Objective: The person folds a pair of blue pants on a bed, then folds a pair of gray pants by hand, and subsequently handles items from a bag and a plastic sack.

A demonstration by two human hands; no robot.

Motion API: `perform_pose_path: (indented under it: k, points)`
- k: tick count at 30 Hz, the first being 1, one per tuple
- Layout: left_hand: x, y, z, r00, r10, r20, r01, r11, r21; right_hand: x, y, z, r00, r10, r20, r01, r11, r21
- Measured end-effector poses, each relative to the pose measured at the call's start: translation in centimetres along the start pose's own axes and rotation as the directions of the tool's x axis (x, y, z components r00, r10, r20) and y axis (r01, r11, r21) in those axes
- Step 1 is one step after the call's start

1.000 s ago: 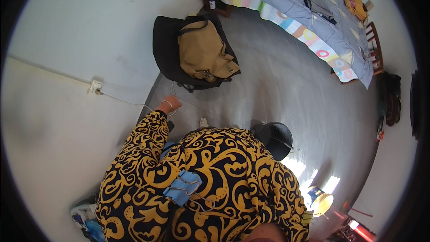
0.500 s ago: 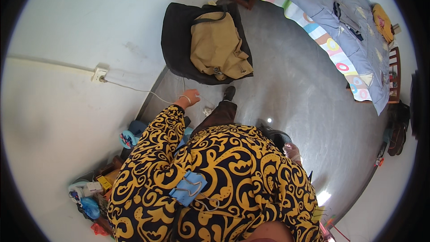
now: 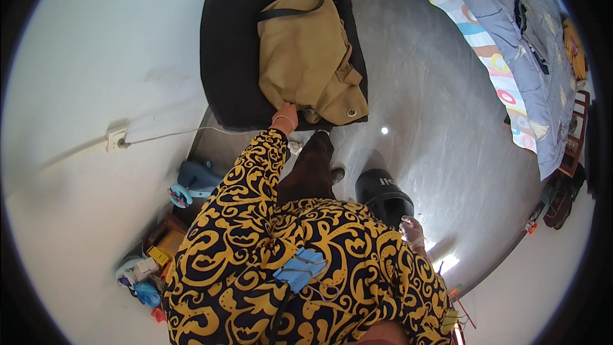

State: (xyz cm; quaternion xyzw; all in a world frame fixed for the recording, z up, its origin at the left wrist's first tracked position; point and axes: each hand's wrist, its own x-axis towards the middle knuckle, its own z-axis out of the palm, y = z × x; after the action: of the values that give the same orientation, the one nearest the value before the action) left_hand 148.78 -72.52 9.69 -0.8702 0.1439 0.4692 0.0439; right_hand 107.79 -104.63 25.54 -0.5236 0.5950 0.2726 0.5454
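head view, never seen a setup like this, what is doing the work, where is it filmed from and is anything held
There is no machine: a person in a black-and-yellow top works by hand, filmed downward by a fisheye camera on their head, so edges bend. The left hand is at the lower edge of a tan bag, which lies on a black piece, perhaps a seat. The right hand is by the rim of a black bucket. Whether either hand grips anything is unclear.
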Motion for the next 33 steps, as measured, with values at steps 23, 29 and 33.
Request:
perform_pose_path:
  k: [23,29,33]
  points:
    - [-1.5,-3.2,-8.2,0.803,0.489,-0.34,-0.535,0.843,-0.052,3.1,-3.8,1.5,0.999,-0.015,0.029,0.014,0.999,0.029]
    - [-8.0,-2.6,-15.1,0.756,0.329,-0.566,-0.635,0.577,-0.513,4.8,-8.0,4.1,0.985,-0.103,0.136,0.099,0.994,0.039]
    - [-10.8,-0.9,-21.3,0.685,0.238,-0.689,-0.708,0.441,-0.551,7.1,-12.4,6.5,0.876,-0.472,0.098,0.481,0.866,-0.135]
